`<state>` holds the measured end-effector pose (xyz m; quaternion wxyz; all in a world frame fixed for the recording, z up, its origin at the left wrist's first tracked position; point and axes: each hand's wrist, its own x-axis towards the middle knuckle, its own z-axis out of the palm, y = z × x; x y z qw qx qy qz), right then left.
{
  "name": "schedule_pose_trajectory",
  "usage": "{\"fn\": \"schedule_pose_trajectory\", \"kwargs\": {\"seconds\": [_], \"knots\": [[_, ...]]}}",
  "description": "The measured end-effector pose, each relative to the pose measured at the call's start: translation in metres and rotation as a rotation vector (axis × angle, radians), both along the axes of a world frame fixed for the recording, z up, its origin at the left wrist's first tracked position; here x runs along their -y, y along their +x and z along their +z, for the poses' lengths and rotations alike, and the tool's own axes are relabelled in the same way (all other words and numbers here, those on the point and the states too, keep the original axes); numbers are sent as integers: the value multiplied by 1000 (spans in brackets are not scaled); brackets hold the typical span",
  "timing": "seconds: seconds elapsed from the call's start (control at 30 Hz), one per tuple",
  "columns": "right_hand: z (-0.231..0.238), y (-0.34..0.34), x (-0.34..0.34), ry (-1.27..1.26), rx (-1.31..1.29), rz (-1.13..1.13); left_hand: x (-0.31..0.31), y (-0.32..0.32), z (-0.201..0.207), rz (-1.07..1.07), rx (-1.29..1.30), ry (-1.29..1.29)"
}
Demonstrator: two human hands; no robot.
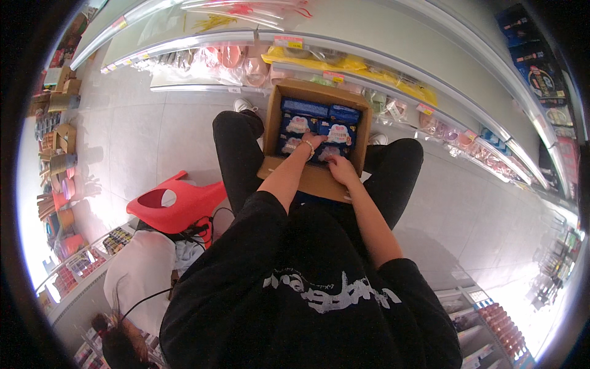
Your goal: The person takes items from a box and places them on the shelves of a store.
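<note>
Between my knees an open cardboard box (275, 114) holds several blue soft packs (338, 134) with white label patches, laid in rows. My left hand (314, 141), a beaded bracelet at its wrist, reaches in over the middle of the packs. Its fingers are stretched out and touch their tops. At the near right corner of the box, my right hand (338, 165) has its fingers curled at the edge of a nearer blue pack (326, 152). Part of those fingers is hidden by the box flap and the pack. The near flap (313, 179) is folded out toward me.
Shelves with pink goods (230, 56) and yellow packaging (356, 63) run just beyond the box. A red plastic stool (175, 203) is at my left, near a person in a white top (141, 264). More stocked racks (504, 329) stand behind on the right.
</note>
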<state>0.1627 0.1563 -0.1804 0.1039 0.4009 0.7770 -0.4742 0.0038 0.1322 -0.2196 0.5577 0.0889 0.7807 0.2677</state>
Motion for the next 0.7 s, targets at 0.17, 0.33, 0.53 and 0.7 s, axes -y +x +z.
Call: {"fn": "schedule_pose_trajectory", "kwargs": {"seconds": [0.17, 0.33, 0.53, 0.7], "knots": [[2, -3, 0, -86, 5, 5, -6, 4, 1, 39, -60, -7], [1, 2, 2, -105, -32, -67, -11, 0, -7, 14, -73, -145], [-4, 5, 4, -20, -118, -123, 10, -17, -26, -75, 229, 67], [15, 6, -7, -369, -321, -746, 17, -45, 23, -69, 298, 311]]}}
